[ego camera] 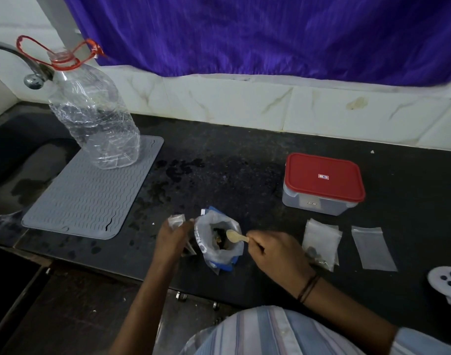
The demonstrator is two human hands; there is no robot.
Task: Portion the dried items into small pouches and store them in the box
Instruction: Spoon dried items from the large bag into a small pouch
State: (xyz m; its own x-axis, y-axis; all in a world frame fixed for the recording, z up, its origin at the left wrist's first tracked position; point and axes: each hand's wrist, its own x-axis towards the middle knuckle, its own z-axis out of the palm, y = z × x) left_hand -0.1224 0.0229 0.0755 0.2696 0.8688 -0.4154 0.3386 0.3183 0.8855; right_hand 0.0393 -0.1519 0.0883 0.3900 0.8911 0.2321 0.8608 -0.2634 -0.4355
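An open plastic bag of dark dried items (219, 239) stands on the black counter near the front edge. My right hand (273, 254) grips a small wooden spoon (236, 237), whose bowl sits over the bag's mouth. Left of the bag, my left hand (172, 239) holds a small clear pouch (177, 221). A pile of pouches (320, 243), one with dark pieces in it, lies right of my right hand. An empty flat pouch (373, 248) lies further right. The storage box (321, 184), with its red lid on, stands behind them.
A large empty clear bottle (91, 111) stands on a grey ribbed mat (88, 190) at the left, beside a sink (19, 160) and tap (27, 70). A white game controller (447, 285) rests at the right edge. Wet patches mark the counter (219, 155).
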